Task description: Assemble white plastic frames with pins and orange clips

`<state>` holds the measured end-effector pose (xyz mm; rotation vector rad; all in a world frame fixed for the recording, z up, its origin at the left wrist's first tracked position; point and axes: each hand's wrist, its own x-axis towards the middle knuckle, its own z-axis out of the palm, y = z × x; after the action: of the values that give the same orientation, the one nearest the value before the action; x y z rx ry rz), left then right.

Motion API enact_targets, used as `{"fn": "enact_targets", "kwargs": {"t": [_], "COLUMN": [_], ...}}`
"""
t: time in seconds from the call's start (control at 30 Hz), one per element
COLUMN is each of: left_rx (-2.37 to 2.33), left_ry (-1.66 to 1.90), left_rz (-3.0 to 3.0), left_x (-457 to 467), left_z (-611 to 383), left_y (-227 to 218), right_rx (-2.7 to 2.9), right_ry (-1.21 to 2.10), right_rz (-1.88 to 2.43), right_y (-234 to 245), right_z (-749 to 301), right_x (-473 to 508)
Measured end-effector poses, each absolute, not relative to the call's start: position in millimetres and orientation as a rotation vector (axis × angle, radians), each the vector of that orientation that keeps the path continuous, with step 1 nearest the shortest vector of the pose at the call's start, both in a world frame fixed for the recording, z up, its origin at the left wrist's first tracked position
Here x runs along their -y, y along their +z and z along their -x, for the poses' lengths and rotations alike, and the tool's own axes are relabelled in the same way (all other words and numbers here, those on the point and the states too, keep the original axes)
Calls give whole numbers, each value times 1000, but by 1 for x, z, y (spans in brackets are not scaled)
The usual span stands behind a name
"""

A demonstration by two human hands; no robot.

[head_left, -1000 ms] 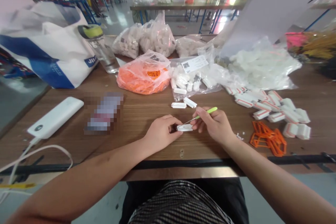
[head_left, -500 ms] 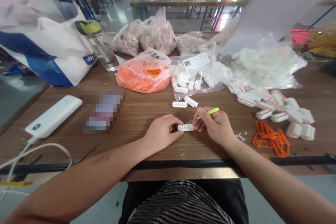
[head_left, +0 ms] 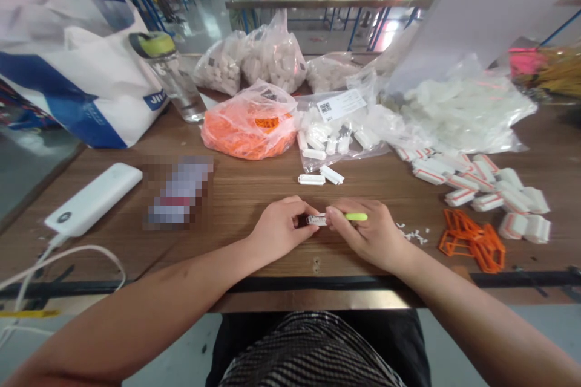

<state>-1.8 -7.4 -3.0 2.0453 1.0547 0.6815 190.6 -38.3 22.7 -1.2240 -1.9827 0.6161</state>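
My left hand (head_left: pixel 278 231) is closed on one end of a small white plastic piece (head_left: pixel 316 219) just above the wooden table (head_left: pixel 236 193). My right hand (head_left: pixel 368 233) pinches the other end of that piece and also holds a thin tool with a green handle (head_left: pixel 355 216), which lies flat across its fingers. Two more white pieces (head_left: pixel 320 177) lie on the table just beyond my hands.
An orange bag (head_left: pixel 247 124) and clear bags of white parts (head_left: pixel 340 127) sit behind. Finished white-and-orange pieces (head_left: pixel 481 190) and orange frames (head_left: pixel 474 245) lie at right. A power bank (head_left: pixel 93 199) with cable, a bottle (head_left: pixel 175 81) and a white-blue bag (head_left: pixel 77 78) stand at left.
My right hand has lowered and turned; the green tool now lies flat instead of pointing up-right, and its fingers have closed onto the white piece. The left hand has barely moved.
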Motion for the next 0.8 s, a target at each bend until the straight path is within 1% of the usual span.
{"fn": "enact_targets", "kwargs": {"t": [0.13,0.23,0.4,0.8], "left_rx": [-1031,-1030,-1031,-1012], "left_ry": [676,678,668,696], "left_rz": [-2060,-2050,-2052,-2063], "left_x": [7,8,8,7], "left_z": [2,3,3,3], "left_y": [-2,-2,-2,-4], "right_rx": [1580,1410,1370,1334], "right_ry": [852,944,1062,1093], "right_rz": [1309,1316,1312,1296], "right_y": [17,13,10,7], "right_z": [-193,-195,-193,-189], "right_x": [36,33,30,30]}}
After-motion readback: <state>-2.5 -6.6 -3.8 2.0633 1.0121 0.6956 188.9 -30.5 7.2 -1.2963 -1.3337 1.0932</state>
